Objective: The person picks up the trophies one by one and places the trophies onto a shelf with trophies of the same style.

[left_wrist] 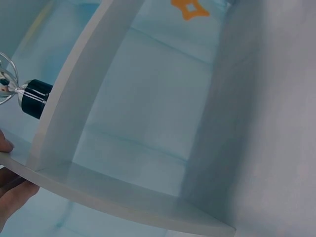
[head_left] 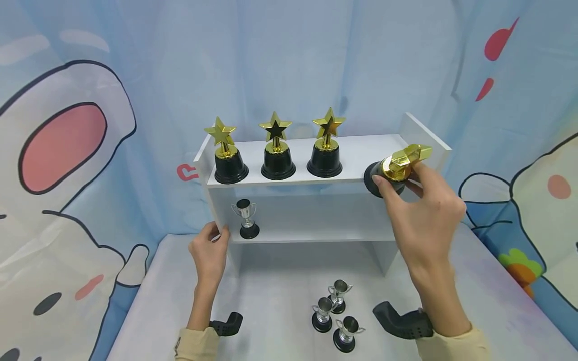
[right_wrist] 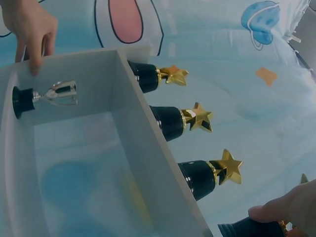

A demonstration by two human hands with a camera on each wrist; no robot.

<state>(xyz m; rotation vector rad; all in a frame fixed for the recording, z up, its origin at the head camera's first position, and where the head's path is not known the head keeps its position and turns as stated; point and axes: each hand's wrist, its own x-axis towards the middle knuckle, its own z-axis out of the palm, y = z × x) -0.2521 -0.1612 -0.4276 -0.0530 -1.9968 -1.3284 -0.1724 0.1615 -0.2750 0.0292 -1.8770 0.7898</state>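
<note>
In my right hand (head_left: 426,215) I grip a gold star trophy (head_left: 395,165) with a black base, tilted, at the right end of the top shelf. The right wrist view catches part of its dark base (right_wrist: 252,228) below the thumb. My left hand (head_left: 211,250) pinches the left side panel of the white shelf unit (head_left: 311,234). Beside that hand, a small silver cup trophy (head_left: 246,219) stands on the middle shelf. Three gold star trophies stand in a row on top: left (head_left: 225,153), middle (head_left: 277,150) and right (head_left: 326,148).
Three silver cup trophies stand close together on the white table (head_left: 271,321) in front of the unit: back (head_left: 338,297), left (head_left: 322,316) and front (head_left: 346,335). A light blue cartoon curtain (head_left: 289,60) hangs behind and around the shelf.
</note>
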